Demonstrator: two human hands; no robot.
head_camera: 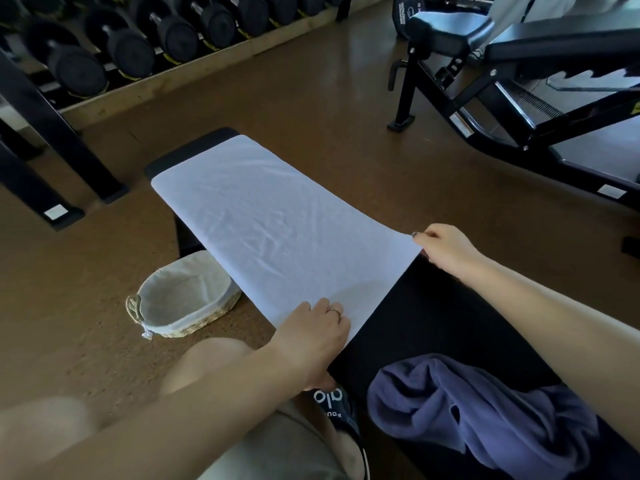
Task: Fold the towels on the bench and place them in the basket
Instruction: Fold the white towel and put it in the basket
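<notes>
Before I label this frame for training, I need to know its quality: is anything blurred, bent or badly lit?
Head view: wide-angle distortion bows the white towel and bench; the near left forearm and knee are soft with blur, while the left hand and right hand gripping the towel's corners are sharp; the dumbbell rack is dim, the purple towel readable.

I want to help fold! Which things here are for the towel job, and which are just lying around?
For the job:
white towel spread flat on the black padded bench, left hand and right hand holding its near corners
crumpled purple towel
woven basket with cloth lining

Just lying about:
black dumbbells on the rack
black incline bench
</notes>
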